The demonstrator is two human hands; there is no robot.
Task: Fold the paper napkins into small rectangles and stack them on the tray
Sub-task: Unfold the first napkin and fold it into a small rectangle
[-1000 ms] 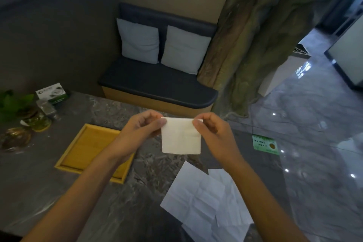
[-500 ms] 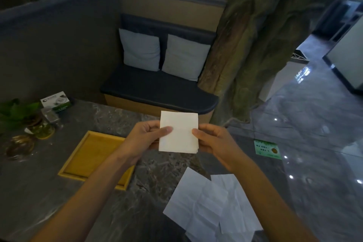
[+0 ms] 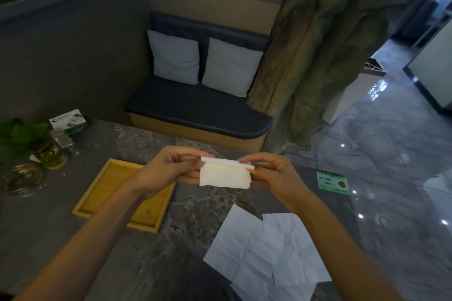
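Near the middle of the frame, the left hand (image 3: pixel 171 168) pinches the left end of a folded napkin (image 3: pixel 223 176), with thumb and fingers closed on its upper left corner. At the other end the right hand (image 3: pixel 271 176) pinches the upper right corner in the same way. The napkin hangs between both hands as a small wide rectangle, its folded edge on top, held in the air above the table (image 3: pixel 49 222). Lower left of the hands, a wooden tray (image 3: pixel 102 188) lies on the dark marble top, partly covered by the left forearm. Lower right of the frame, several unfolded napkins (image 3: pixel 264 252) lie flat and overlap each other. At the left edge stand some green leaves (image 3: pixel 17 134) and a small box (image 3: pixel 68 121).
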